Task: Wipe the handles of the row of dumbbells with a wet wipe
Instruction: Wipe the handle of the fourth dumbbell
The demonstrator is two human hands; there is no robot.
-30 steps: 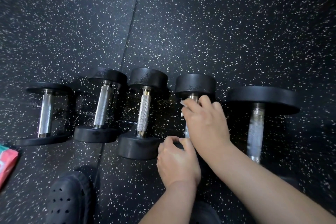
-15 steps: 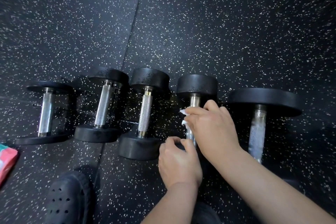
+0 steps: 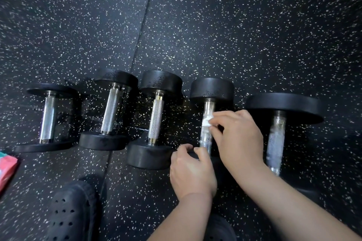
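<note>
Black speckled rubber floor [image 3: 244, 31], seam [image 3: 144, 25] between mats.

Showing five dumbbells [image 3: 155, 121] lying across mid-frame, two hands [image 3: 193, 172], one white wipe [image 3: 205, 123], two black clogs [image 3: 72, 211], one pink packet [image 3: 6, 170] at left edge.

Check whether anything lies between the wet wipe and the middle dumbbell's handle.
Nothing visible does. The right hand holds the wet wipe against the fourth handle; only open floor separates it from the middle dumbbell's handle.

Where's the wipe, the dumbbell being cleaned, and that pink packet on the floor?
wet wipe [image 3: 206, 122]: head view, on the white wad against the handle.
dumbbell being wiped [image 3: 212, 89]: head view, on its far black weight.
pink packet [image 3: 6, 170]: head view, on its visible corner.
</note>
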